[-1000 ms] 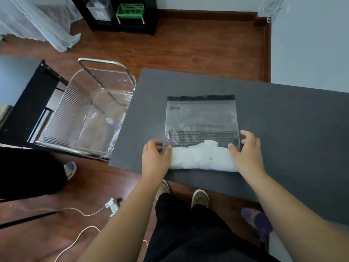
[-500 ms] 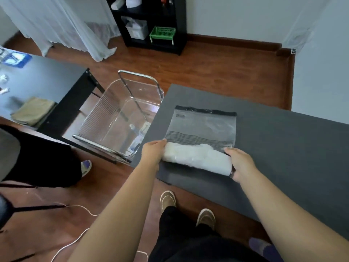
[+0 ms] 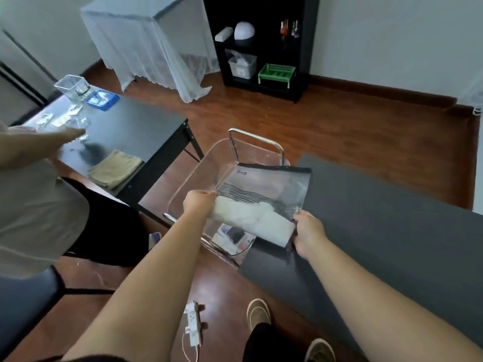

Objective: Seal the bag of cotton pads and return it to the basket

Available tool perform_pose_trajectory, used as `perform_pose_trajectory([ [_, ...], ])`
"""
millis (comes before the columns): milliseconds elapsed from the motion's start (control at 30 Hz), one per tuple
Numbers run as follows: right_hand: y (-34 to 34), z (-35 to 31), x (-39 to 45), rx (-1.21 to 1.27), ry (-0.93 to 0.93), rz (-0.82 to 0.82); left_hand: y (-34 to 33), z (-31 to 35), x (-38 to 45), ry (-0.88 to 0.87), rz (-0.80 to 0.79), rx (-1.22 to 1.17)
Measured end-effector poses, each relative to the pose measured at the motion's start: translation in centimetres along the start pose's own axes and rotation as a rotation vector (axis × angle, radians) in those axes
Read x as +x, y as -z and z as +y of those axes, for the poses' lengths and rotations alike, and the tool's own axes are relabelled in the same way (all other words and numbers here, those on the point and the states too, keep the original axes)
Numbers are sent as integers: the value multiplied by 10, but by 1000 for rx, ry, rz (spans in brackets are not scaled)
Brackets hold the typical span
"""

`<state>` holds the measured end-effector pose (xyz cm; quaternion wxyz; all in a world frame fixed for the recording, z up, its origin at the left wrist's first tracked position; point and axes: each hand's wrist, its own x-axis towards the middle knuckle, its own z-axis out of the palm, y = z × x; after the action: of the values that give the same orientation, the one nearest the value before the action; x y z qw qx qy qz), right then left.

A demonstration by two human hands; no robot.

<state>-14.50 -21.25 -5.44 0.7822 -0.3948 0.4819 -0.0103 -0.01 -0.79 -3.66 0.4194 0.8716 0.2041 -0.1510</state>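
**Reader:** Above what is the bag held, and how much room is around it?

**Describer:** Over the near left corner of a dark grey worktop (image 3: 392,231), the clear bag (image 3: 264,189) hangs in the air, half across the worktop's left edge and half above a clear plastic basket (image 3: 209,165). That basket stands just beside the worktop on the wooden floor (image 3: 339,126), its metal handle (image 3: 256,138) upright at the far side. Its top is open beneath the bag, and a few small items lie at its bottom. Left of the basket, a black side table (image 3: 136,126) leaves a narrow gap of floor. Another person's arm (image 3: 39,142) reaches over that table, well apart from the bag.

**Reader:** And the hands?

**Describer:** Both are closed on the bag's lower end. The left hand (image 3: 198,205) has its grip clenched round the left corner, fingers curled over the white cotton pads (image 3: 251,218) bunched inside. The right hand (image 3: 309,235) grasps the lower right corner, thumb on top, fingers underneath and hidden.

**Reader:** Is the bag sealed?

**Describer:** Its dark zip strip (image 3: 274,167) runs along the far edge, pointing away from the wearer. I cannot tell whether it is pressed shut. The upper half of the bag is flat and see-through; the pads fill only the near end.
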Motion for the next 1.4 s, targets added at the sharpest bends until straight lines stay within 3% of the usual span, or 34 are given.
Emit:
perform_pose_trajectory([
  [133, -49, 11, 15, -160, -7, -3, 9, 0, 47, -40, -5, 52],
  [300, -99, 27, 31, -387, 150, -22, 5, -2, 93, -129, -128, 237],
  [567, -128, 55, 62, -695, -125, 60, -3, -32, 131, -139, -350, 549],
  [767, -131, 64, 69, -1021, -308, -83, -8, -47, 140, -193, -529, 831],
  [900, -136, 72, 65, -1349, -156, -39, -12, -46, 135, -213, -564, 1049],
  [1000, -132, 85, 67, -1540, 16, -128, -19, -41, 125, -367, -499, 1228],
  [1100, -128, 94, 73, -1609, -2, -244, -30, -36, 118, -517, -541, 1305],
  [1267, -128, 97, 77, -1577, -87, -285, -40, -38, 110, -484, -653, 1538],
  [1400, -127, 89, 72, -1493, -25, -283, -36, -34, 107, -477, -608, 1420],
])
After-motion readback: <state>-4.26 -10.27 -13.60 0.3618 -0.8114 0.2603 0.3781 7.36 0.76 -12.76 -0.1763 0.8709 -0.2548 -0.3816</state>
